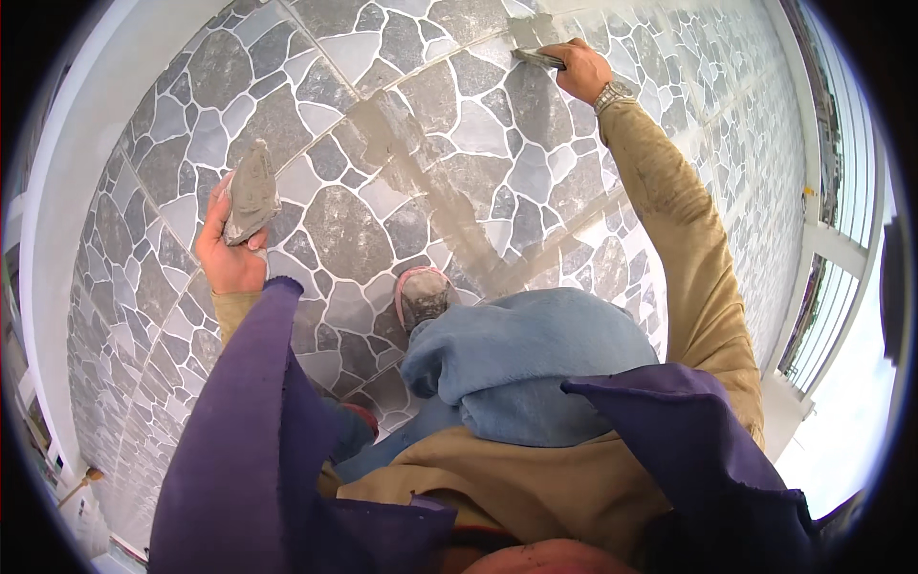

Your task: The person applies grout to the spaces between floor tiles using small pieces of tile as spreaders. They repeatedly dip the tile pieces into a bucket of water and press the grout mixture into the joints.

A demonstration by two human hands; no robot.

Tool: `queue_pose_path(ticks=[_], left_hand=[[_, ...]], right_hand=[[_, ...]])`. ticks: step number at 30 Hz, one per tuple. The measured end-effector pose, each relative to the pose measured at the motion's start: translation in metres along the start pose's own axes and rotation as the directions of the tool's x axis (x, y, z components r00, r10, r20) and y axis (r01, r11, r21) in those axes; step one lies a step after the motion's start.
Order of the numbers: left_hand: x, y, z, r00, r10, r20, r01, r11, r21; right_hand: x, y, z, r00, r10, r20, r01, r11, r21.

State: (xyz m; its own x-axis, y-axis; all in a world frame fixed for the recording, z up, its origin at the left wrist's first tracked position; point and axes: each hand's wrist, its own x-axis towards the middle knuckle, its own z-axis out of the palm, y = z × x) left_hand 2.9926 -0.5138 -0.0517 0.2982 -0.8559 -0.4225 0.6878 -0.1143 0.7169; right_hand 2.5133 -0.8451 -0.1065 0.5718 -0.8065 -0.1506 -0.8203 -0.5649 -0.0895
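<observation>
My left hand (229,234) is raised over the patterned floor tiles (349,230), its fingers around a thick, pointed lump of grey mortar (252,196). I cannot tell whether a tool lies under the mortar. At the far right of centre, my right hand (581,71), with a metal watch (612,94) at the wrist, grips a thin flat scraper (538,58). The scraper's edge is low at the tile joint, beside a wet grey mortar patch (529,31). Its handle is mostly hidden by the fingers.
A smeared grey band of mortar (442,206) runs along the joints towards me. My shoe (422,296) stands on the tiles beside it. A pale low wall (72,143) curves along the left, and a white-framed railing (834,244) is on the right.
</observation>
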Motion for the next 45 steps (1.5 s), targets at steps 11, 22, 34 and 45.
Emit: queue_pose_path(ticks=[11,22,34,45], left_hand=[[-0.002,-0.012,0.006,0.996,-0.065,-0.055,0.063,0.997,-0.039],[0.01,-0.023,0.047,0.998,-0.045,0.049,0.046,0.999,-0.02],[0.0,-0.022,0.007,1.0,-0.019,-0.024,0.018,1.0,-0.004],[0.006,-0.045,0.032,0.999,-0.035,0.011,0.034,0.999,0.016]], right_hand=[[0.052,-0.002,0.0,0.93,0.348,-0.122,-0.356,0.933,-0.057],[0.038,0.044,-0.02,0.958,0.12,-0.26,-0.085,0.987,0.139],[0.034,0.082,-0.028,0.927,0.34,-0.16,-0.35,0.936,-0.035],[0.02,-0.095,0.005,0.993,0.063,-0.098,-0.055,0.995,0.081]])
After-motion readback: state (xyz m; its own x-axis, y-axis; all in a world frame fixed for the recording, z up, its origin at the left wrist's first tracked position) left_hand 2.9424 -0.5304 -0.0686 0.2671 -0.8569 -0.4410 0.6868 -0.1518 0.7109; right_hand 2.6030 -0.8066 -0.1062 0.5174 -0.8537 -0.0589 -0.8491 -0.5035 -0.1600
